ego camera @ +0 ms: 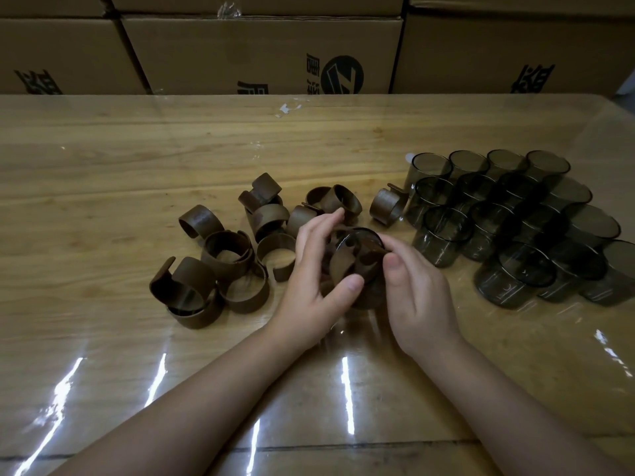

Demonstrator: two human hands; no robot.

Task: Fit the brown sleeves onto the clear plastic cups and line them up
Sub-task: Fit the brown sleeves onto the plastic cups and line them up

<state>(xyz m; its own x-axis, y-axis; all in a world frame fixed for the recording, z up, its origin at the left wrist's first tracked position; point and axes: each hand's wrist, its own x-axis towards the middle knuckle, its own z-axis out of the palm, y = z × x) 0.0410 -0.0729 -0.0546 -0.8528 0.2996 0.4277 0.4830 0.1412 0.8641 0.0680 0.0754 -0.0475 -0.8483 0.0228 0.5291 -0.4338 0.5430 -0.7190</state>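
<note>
— Holding what, exactly?
— You've got one cup (357, 266) between both hands, low over the tabletop (103, 159) at centre, a sleeve (343, 266) partly round it. Your left hand (316, 283) has its grip clamped on cup and sleeve; your right hand (412, 293) pinches the rim.
— And around it?
— Loose sleeves (220, 262) lie heaped just left; bare cups (508, 225) stand clustered to your right. Cartons (261, 53) line the far edge.

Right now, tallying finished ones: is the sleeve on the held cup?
On: the brown sleeve wraps the cup gripped by both hands; whether fully seated, cannot tell.
</note>
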